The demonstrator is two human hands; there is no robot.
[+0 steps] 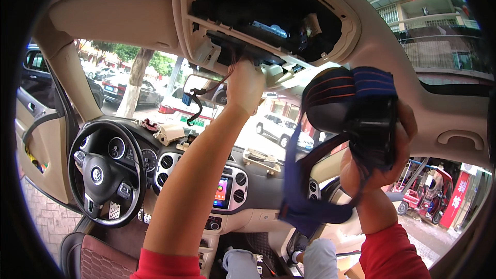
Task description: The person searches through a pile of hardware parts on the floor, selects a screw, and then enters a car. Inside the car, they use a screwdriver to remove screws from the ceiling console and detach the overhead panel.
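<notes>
Overhead is a beige roof console frame (356,28) with an uncovered dark cavity. My left hand (246,87) reaches up to the front edge of this frame, beside thin dark wires (227,75). Its fingers are hidden at the edge, so what they touch cannot be made out. From the wires hangs a blue connector plug (186,98) on a black cable. Held up at the right, my right hand (400,147) is wrapped round a black head-strap device (369,124). Navy straps with orange stripes loop from the device, and one hangs below it.
To the left stands the steering wheel (106,173). A rear-view mirror (204,87) hangs behind my left wrist. Loose beige trim pieces (261,160) lie on the dashboard. The centre screen (221,192) is lit. The driver's door (41,144) is open. Cars and a tree show outside.
</notes>
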